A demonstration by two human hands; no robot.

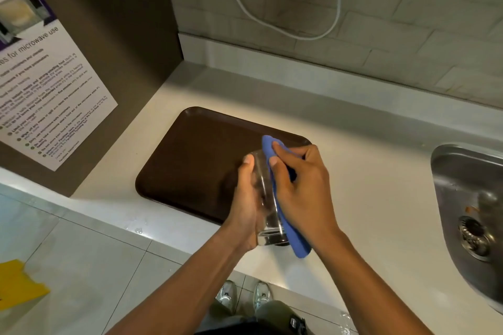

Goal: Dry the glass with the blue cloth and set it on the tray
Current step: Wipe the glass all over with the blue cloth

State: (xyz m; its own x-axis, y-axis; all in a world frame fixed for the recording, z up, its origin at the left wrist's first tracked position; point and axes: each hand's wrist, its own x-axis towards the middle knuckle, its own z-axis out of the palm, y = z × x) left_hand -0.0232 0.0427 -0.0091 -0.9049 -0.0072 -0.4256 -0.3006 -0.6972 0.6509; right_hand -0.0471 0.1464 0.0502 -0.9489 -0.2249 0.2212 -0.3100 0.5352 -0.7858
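A clear drinking glass (268, 209) is held tilted above the counter's front edge, its rim pointing away from me and its thick base toward me. My left hand (245, 198) grips its left side, thumb along the wall. My right hand (302, 187) presses a blue cloth (295, 236) against the glass's right side; the cloth runs from above the rim down past the base. A dark brown tray (190, 160) lies flat on the white counter just behind and to the left of both hands, with nothing on it.
A steel sink (468, 212) with a drain strainer sits at the right. A brown panel carrying a microwave notice (40, 84) stands at the left. A white cable (272, 22) hangs on the tiled wall. Water drops lie on the counter edge (138, 230). A yellow object (19, 283) lies on the floor.
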